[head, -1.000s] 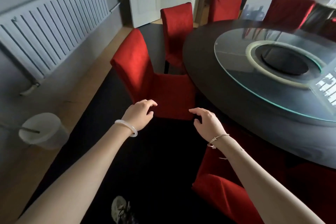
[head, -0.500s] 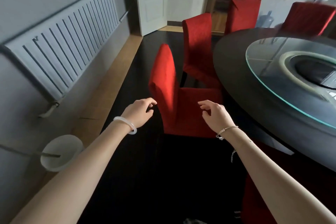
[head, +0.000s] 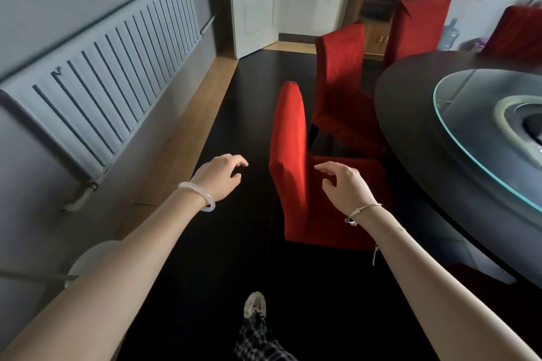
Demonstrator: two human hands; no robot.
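I reach for the red chair (head: 289, 138) that stands just beside the round table (head: 410, 114). My left hand (head: 218, 177) and right hand (head: 347, 184) are loosely curled and hold nothing. Neither seems to touch the chair yet. I think I should grab the chair back on both sides and move it straight. My arm hides the white bin (head: 88, 258), so I cannot see inside.
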